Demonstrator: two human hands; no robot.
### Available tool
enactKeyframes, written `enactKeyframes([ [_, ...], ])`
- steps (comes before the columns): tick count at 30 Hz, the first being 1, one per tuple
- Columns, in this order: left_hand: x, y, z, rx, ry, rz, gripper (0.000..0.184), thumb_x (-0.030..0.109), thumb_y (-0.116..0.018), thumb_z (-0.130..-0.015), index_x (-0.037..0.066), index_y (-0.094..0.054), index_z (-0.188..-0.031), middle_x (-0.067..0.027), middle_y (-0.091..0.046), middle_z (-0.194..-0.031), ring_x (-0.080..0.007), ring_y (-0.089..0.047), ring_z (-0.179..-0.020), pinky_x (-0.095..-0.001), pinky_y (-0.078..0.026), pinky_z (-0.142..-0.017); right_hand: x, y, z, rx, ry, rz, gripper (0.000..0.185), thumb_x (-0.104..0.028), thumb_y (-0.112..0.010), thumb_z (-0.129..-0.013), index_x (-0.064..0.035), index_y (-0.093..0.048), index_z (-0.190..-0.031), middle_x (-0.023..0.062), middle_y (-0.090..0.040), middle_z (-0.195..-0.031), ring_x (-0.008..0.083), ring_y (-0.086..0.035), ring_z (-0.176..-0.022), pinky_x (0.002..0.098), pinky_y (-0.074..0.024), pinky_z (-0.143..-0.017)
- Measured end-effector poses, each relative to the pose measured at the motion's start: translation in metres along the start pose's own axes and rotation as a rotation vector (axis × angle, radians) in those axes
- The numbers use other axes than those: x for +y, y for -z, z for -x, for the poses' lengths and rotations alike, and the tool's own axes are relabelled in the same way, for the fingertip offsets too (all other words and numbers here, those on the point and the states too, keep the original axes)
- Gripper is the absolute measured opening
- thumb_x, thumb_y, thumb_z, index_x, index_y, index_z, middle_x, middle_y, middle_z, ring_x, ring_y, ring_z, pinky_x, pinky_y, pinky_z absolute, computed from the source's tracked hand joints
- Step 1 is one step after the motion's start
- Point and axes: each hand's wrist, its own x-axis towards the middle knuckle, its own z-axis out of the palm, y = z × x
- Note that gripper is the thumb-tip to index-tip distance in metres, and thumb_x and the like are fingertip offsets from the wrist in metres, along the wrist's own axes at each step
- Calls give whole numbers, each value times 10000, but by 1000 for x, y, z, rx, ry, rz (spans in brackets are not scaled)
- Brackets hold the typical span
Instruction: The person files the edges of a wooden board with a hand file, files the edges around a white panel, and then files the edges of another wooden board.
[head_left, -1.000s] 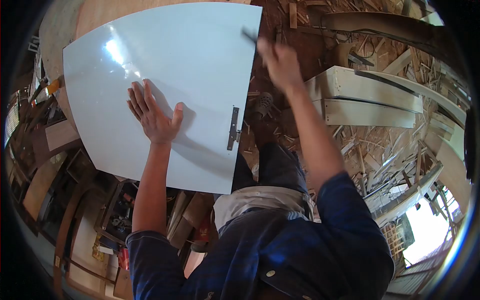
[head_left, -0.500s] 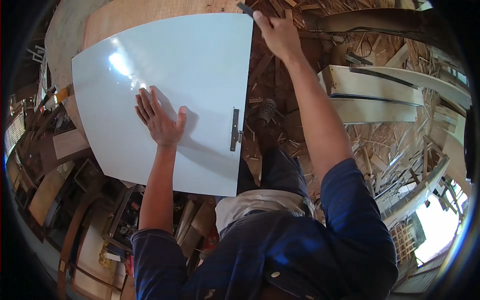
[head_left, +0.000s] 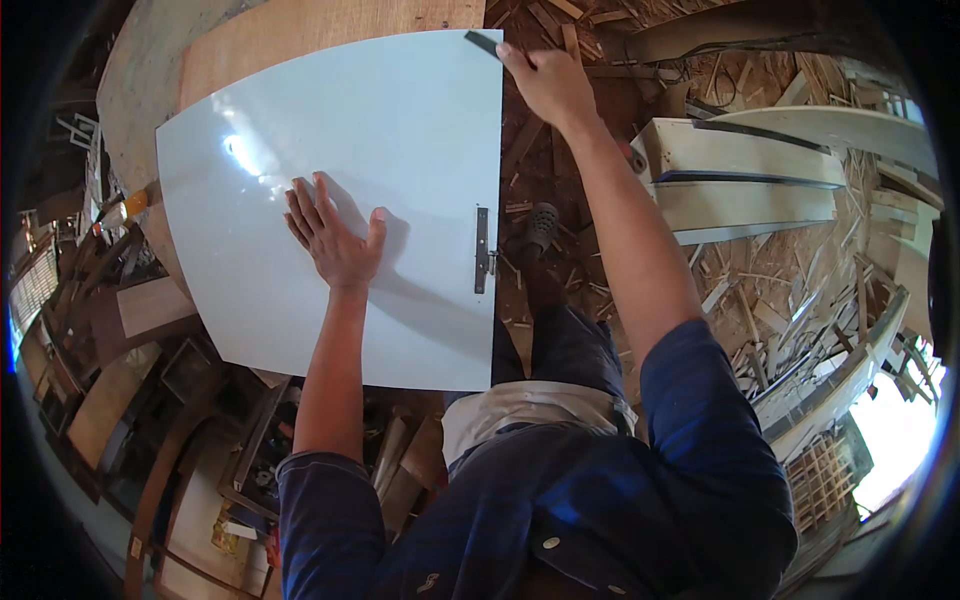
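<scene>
A glossy white panel (head_left: 430,130) with a curved far edge lies in front of me. My left hand (head_left: 340,240) rests on it, palm down with the fingers spread. At the panel's far right corner my right hand (head_left: 552,88) is closed round a dark flat tool (head_left: 482,42), whose tip lies over the panel's surface. A dark metal hinge (head_left: 482,250) sits on the panel near its right edge.
Plywood (head_left: 330,22) shows beyond the panel. Pale wooden box-like pieces (head_left: 740,205) stand at the right, with wood scraps on the floor around them. At the lower left is a dark tray (head_left: 250,450) of small items.
My right hand has moved from beside the panel's right edge to its far right corner, bringing the tool over the surface. My left hand stays on the panel. The view has shifted slightly.
</scene>
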Motion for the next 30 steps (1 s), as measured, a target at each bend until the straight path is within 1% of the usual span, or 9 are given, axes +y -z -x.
enactKeyframes([
  [6, -2, -2, 2, -35, 10, -4, 1144, 784, -611, -948, 74, -229, -1760, -281, -183, -1817, -479, -139, -1692, -652, -93, -1358, -3, 33, -23, 222, -123, -176, 766, -703, -508, -1066, -3, -815, -1009, 264, -788, -981, 468, -763, -1016, 565, -595, -887],
  [10, 11, -5, -9, -111, -13, 53, 1214, 797, -581, -957, -3, -146, -1759, -291, -130, -1828, -454, -44, -1711, -646, 7, -1357, 28, 66, 90, 159, -141, -265, 761, -685, -554, -1063, 38, -755, -938, 296, -738, -884, 515, -725, -936, 542, -561, -813],
  [14, 117, -15, -25, -201, -44, -17, 1256, 800, -593, -963, -76, -136, -1739, -303, -89, -1831, -423, 44, -1720, -655, 69, -1341, 83, 47, 244, 122, -376, -397, 666, -580, -612, -1092, 37, -727, -867, 126, -691, -710, 265, -713, -721, 436, -532, -712],
  [17, 211, -25, -42, -192, -320, 155, 1184, 788, -587, -978, -20, -195, -1750, -285, -132, -1830, -420, -13, -1721, -714, 54, -1326, 116, 34, 324, 123, -582, -472, 662, -559, -635, -1092, 41, -704, -822, 115, -674, -689, 206, -687, -712, 417, -526, -698],
  [22, 270, -38, -51, -324, -816, 302, 973, 711, -641, -984, 145, -380, -1732, -264, -244, -1805, -454, -137, -1699, -645, -29, -1366, 147, 40, 380, 180, -652, -408, 651, -549, -643, -1097, 17, -691, -779, 84, -636, -666, 190, -637, -663, 405, -501, -666],
  [24, 253, -47, -91, -57, -585, 448, 941, 622, -642, -1004, 78, -364, -1720, -204, -267, -1812, -415, -134, -1708, -687, -50, -1353, 157, 41, 397, 165, -658, -369, 644, -550, -639, -1100, 7, -697, -781, 81, -624, -661, 184, -618, -650, 404, -493, -660],
  [27, 225, -39, -146, 34, -27, -74, 1064, 583, -716, -969, -92, -302, -1679, -376, -304, -1737, -447, -207, -1685, -682, -121, -1340, 162, 41, 416, 171, -689, -429, 652, -566, -625, -1101, 1, -707, -788, 103, -619, -658, 202, -619, -651, 413, -499, -669],
  [29, 234, -44, -145, -73, -208, -174, 1027, 567, -726, -963, -46, -333, -1688, -351, -305, -1748, -429, -274, -1663, -612, -218, -1340, 169, 34, 421, 161, -689, -400, 647, -562, -632, -1099, 4, -708, -796, 112, -626, -663, 213, -632, -657, 414, -507, -678],
  [30, 243, -38, -140, -229, -363, 30, 977, 522, -736, -961, -28, -362, -1678, -331, -338, -1733, -434, -293, -1650, -594, -246, -1333, 168, 30, 424, 153, -687, -389, 645, -561, -635, -1098, 6, -708, -799, 117, -629, -665, 219, -638, -661, 415, -511, -682],
])
